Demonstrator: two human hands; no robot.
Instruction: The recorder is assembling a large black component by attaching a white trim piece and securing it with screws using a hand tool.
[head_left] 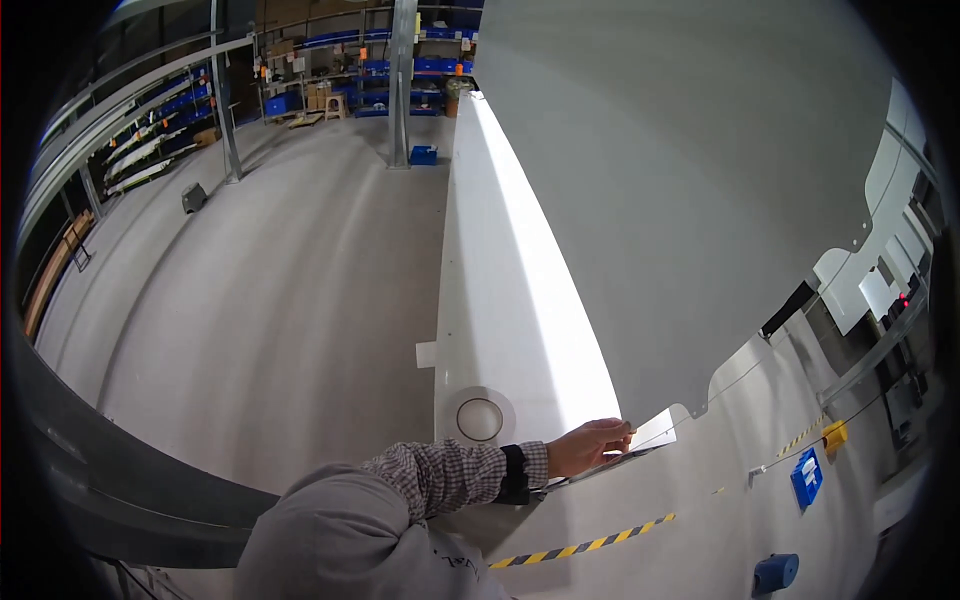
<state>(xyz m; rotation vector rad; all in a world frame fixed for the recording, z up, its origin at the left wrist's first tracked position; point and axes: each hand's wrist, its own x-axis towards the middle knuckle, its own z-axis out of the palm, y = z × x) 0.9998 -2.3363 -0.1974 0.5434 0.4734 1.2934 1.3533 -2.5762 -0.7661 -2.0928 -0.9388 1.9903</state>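
My left hand (592, 446) reaches across to the right from a checked sleeve with a black band at the wrist. Its thumb and fingers are pinched together at the lower corner of a large grey panel (690, 190). What lies between the fingertips is too small to make out. Close to the hand, a thin line like a wire (745, 372) runs up to the right along the panel's notched edge. Beneath the panel stretches a long white surface (490, 300), brightly lit on its right side. A round ring like a tape roll (480, 419) lies on its near end. My right hand is out of the picture.
A grey post (399, 90) stands at the back, before shelves with blue bins (425, 65). Yellow-black tape (585, 549) marks the floor. To the right are a blue box (806, 478), a blue stool-like object (776, 573) and a yellow object (834, 436).
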